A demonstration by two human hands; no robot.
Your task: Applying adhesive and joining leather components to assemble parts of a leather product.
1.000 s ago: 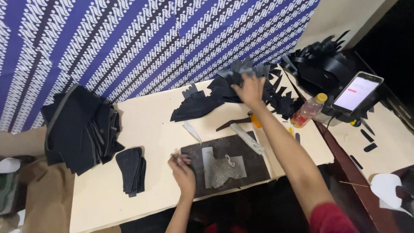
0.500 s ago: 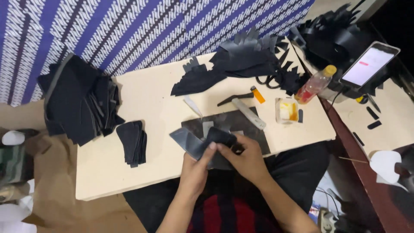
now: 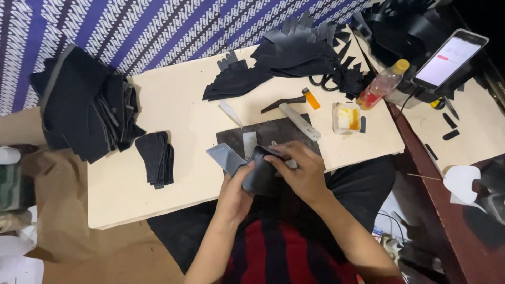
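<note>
Both hands hold one black cut leather piece (image 3: 247,167) just above the near edge of the pale work board (image 3: 184,126). My left hand (image 3: 235,193) grips it from below, thumb on top. My right hand (image 3: 298,171) presses and folds its right side. The piece's grey underside flap sticks out to the left. Under the hands lies a dark stained work slab (image 3: 273,132).
A small stack of black cutouts (image 3: 155,156) lies left, a big black pile (image 3: 84,115) beyond it. More black cut pieces (image 3: 286,55) sit at the far edge. A hammer (image 3: 294,115), glue tub (image 3: 346,118), bottle (image 3: 381,85) and lit phone (image 3: 448,59) are right.
My right hand came back from the far black pile with a piece, and both hands now hold it. The view shifted slightly since half a second ago.
</note>
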